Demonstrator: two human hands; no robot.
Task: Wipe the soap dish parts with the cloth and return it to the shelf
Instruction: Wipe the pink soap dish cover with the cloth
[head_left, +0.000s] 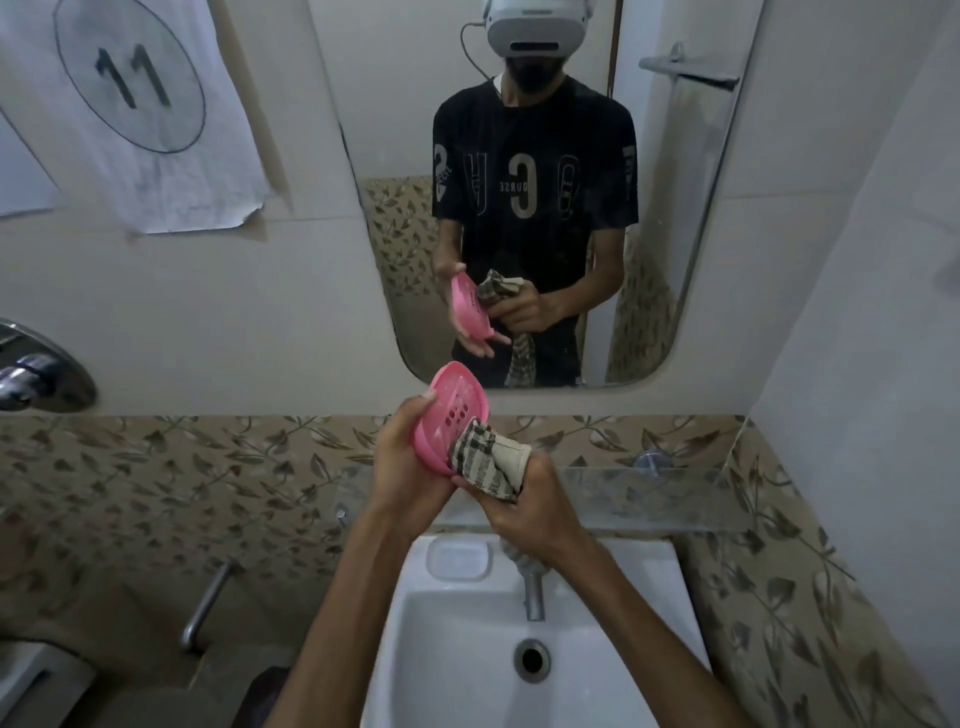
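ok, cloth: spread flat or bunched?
Bunched. The right hand grips the checked cloth in a wad pressed against the pink soap dish, which the left hand holds tilted.

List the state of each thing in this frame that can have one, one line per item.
Left hand: grips the pink soap dish.
Right hand: grips the bunched cloth.
Pink soap dish: held tilted above the sink, slotted inside facing the camera.
Cloth: bunched, pressed against the dish.
Glass shelf: bare where visible.
Tap: no water running.
Sink: drain open.
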